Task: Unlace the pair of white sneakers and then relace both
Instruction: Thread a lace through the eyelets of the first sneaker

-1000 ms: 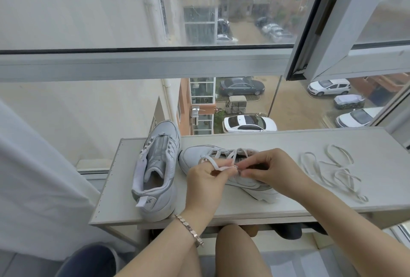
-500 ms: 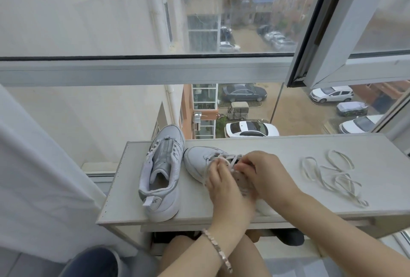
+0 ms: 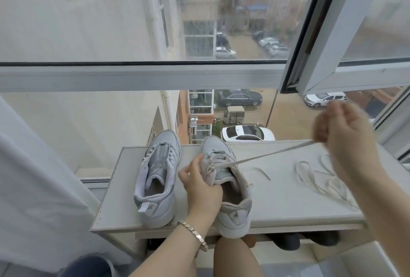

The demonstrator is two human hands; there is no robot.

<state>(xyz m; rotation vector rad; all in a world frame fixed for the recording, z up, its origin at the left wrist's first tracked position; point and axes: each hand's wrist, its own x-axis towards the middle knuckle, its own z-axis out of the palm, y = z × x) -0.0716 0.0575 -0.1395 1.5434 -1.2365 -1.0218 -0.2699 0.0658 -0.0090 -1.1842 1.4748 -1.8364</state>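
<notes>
Two white sneakers stand toes-away on a pale shelf top (image 3: pixel 277 205). The left sneaker (image 3: pixel 158 179) has no lace. The right sneaker (image 3: pixel 228 185) is partly laced, its heel at the shelf's front edge. My left hand (image 3: pixel 200 184) grips this sneaker's tongue and left side. My right hand (image 3: pixel 346 134) is raised to the right and blurred; it pinches the lace (image 3: pixel 273 153), which runs taut from the eyelets up to it. The lace's other end (image 3: pixel 263 172) lies on the shelf. A loose second lace (image 3: pixel 321 177) is coiled at the right.
A window with a horizontal frame bar (image 3: pixel 142 77) rises just behind the shelf; an opened sash (image 3: pixel 328 32) juts in at the upper right. A white curtain (image 3: pixel 33 183) hangs at the left. Dark shoes (image 3: pixel 288 241) sit under the shelf by my knees.
My right hand has left the eyelets and pulled the lace up and out to the right until taut. The right sneaker has turned from lying sideways to toe-away. The camera tilted up a little.
</notes>
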